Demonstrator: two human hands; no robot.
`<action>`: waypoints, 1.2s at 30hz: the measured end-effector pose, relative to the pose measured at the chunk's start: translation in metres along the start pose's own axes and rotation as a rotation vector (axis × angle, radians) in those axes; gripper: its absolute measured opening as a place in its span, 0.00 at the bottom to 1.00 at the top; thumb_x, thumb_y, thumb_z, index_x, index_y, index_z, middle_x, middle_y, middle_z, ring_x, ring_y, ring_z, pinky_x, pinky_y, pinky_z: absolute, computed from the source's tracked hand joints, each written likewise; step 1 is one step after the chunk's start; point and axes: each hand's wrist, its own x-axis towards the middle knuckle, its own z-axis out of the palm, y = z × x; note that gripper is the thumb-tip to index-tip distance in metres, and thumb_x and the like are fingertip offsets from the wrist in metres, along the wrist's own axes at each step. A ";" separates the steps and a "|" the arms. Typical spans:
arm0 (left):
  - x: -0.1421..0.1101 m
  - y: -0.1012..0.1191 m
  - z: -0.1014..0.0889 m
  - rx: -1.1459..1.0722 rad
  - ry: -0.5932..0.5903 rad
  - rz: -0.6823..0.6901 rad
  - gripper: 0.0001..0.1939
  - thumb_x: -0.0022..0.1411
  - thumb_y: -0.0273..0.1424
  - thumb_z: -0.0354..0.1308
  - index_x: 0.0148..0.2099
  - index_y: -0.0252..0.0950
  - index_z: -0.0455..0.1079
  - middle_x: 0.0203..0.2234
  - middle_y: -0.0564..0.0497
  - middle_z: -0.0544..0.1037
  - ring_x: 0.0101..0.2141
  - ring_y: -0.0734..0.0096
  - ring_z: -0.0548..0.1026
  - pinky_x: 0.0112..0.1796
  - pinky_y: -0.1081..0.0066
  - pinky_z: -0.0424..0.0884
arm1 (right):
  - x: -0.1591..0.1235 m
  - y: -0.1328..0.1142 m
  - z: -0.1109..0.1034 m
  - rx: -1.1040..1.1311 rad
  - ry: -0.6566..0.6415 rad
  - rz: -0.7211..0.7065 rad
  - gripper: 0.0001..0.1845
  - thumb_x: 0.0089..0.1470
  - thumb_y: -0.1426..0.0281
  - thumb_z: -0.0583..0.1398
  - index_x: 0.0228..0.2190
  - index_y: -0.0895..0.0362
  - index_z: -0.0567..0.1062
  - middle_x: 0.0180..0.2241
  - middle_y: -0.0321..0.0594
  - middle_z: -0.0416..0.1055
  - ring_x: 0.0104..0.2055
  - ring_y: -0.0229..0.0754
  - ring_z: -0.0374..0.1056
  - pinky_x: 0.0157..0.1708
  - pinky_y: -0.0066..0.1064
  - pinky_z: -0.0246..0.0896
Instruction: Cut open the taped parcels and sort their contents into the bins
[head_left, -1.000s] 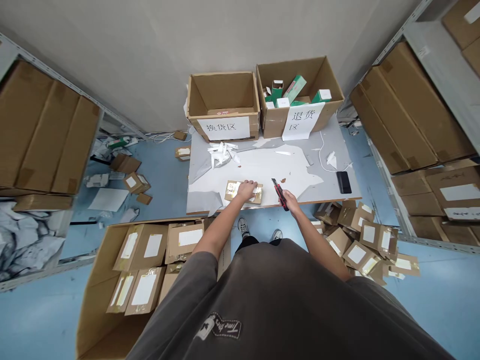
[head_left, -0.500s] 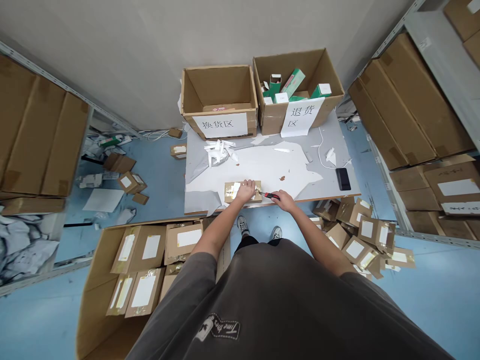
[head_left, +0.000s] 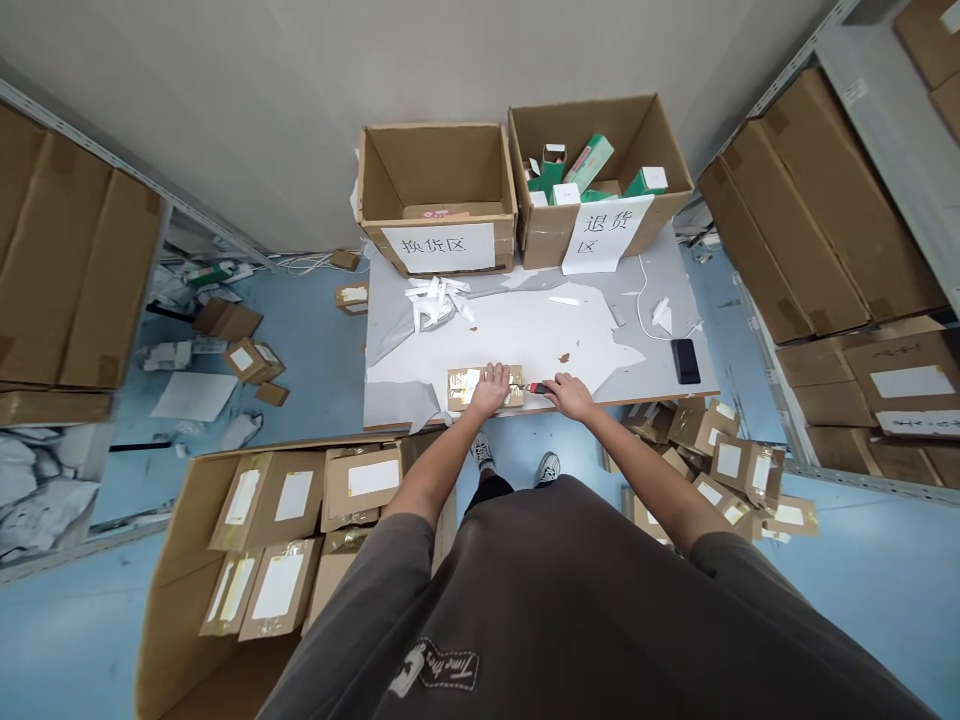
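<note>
A small brown cardboard box [head_left: 459, 392] with clear tape and a white label lies at the front edge of the table. My left hand [head_left: 492, 386] rests on top of it, fingers stretched flat across the lid. My right hand [head_left: 570, 394] is closed around a red and black utility knife [head_left: 537, 388], which points left. The knife's tip reaches the right end of the box; whether the blade is inside the tape is too small to tell.
Two open cartons stand at the back, a left carton [head_left: 435, 165] and a right carton [head_left: 544, 240] holding green boxes. White paper scraps [head_left: 435, 302] and a black phone [head_left: 685, 361] lie on the table [head_left: 352, 405]. A large carton of parcels [head_left: 169, 600] and piled parcels [head_left: 739, 460] flank me.
My left fingers have stretched out flatter over the box. The knife and right hand have shifted slightly, with the knife closer to the box. The view has moved a little.
</note>
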 end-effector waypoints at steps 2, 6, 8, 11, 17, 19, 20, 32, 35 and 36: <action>-0.001 0.000 0.001 -0.019 0.005 -0.012 0.34 0.70 0.28 0.50 0.76 0.24 0.57 0.72 0.23 0.61 0.75 0.34 0.53 0.70 0.35 0.52 | -0.001 0.003 0.002 -0.024 0.020 -0.003 0.24 0.74 0.60 0.53 0.64 0.54 0.73 0.53 0.56 0.72 0.54 0.58 0.64 0.50 0.42 0.58; -0.001 -0.001 0.002 -0.050 0.011 -0.015 0.35 0.71 0.30 0.51 0.76 0.24 0.57 0.72 0.22 0.61 0.75 0.34 0.53 0.71 0.35 0.51 | 0.000 0.006 0.007 -0.027 0.030 -0.021 0.26 0.75 0.59 0.52 0.66 0.54 0.72 0.54 0.57 0.71 0.55 0.60 0.62 0.50 0.42 0.57; 0.000 -0.002 0.003 -0.063 0.013 -0.017 0.35 0.71 0.32 0.52 0.76 0.25 0.57 0.72 0.22 0.60 0.75 0.34 0.53 0.71 0.35 0.50 | 0.002 0.008 0.008 -0.020 0.026 -0.021 0.26 0.75 0.59 0.51 0.66 0.54 0.72 0.54 0.57 0.71 0.56 0.60 0.62 0.50 0.43 0.56; 0.000 -0.001 0.005 -0.078 0.016 -0.021 0.35 0.71 0.33 0.53 0.76 0.25 0.57 0.73 0.22 0.59 0.75 0.33 0.52 0.71 0.34 0.49 | 0.005 0.010 0.007 -0.014 0.013 -0.033 0.26 0.75 0.59 0.52 0.66 0.53 0.72 0.54 0.57 0.70 0.56 0.60 0.62 0.51 0.42 0.56; -0.001 0.000 0.011 -0.086 0.018 -0.037 0.36 0.71 0.31 0.52 0.77 0.24 0.55 0.73 0.24 0.59 0.76 0.36 0.50 0.72 0.34 0.47 | 0.009 0.019 0.007 -0.014 0.016 -0.048 0.26 0.75 0.59 0.51 0.66 0.55 0.72 0.54 0.58 0.71 0.56 0.60 0.61 0.51 0.43 0.56; -0.002 0.000 0.012 -0.096 0.026 -0.037 0.37 0.71 0.32 0.53 0.78 0.25 0.55 0.73 0.24 0.59 0.76 0.36 0.50 0.72 0.34 0.47 | 0.012 0.024 0.008 -0.002 0.026 -0.023 0.27 0.75 0.59 0.51 0.66 0.56 0.72 0.54 0.58 0.71 0.55 0.61 0.61 0.51 0.43 0.56; -0.002 0.000 0.012 -0.098 0.031 -0.036 0.37 0.71 0.32 0.53 0.78 0.26 0.55 0.73 0.24 0.60 0.75 0.36 0.51 0.72 0.34 0.48 | 0.014 0.028 0.008 0.003 0.034 -0.003 0.27 0.75 0.59 0.51 0.66 0.56 0.72 0.54 0.58 0.71 0.56 0.61 0.61 0.51 0.43 0.56; -0.001 -0.003 0.011 -0.096 0.046 -0.067 0.35 0.72 0.34 0.53 0.76 0.26 0.58 0.73 0.26 0.60 0.75 0.39 0.52 0.73 0.39 0.49 | -0.004 0.046 0.002 0.064 0.063 -0.083 0.28 0.75 0.56 0.51 0.64 0.57 0.74 0.52 0.55 0.72 0.54 0.57 0.63 0.52 0.41 0.57; -0.002 -0.004 0.011 -0.101 0.050 -0.068 0.35 0.72 0.34 0.54 0.77 0.28 0.57 0.73 0.28 0.61 0.75 0.40 0.53 0.73 0.39 0.49 | 0.001 0.032 0.003 0.077 0.034 -0.121 0.27 0.75 0.56 0.52 0.64 0.56 0.74 0.52 0.54 0.72 0.55 0.57 0.63 0.53 0.41 0.57; -0.002 -0.004 0.011 -0.102 0.053 -0.067 0.36 0.72 0.34 0.54 0.77 0.29 0.57 0.73 0.29 0.62 0.75 0.40 0.53 0.73 0.39 0.49 | 0.003 0.029 0.003 0.078 0.030 -0.123 0.27 0.75 0.56 0.52 0.64 0.56 0.74 0.52 0.53 0.72 0.55 0.57 0.63 0.53 0.41 0.57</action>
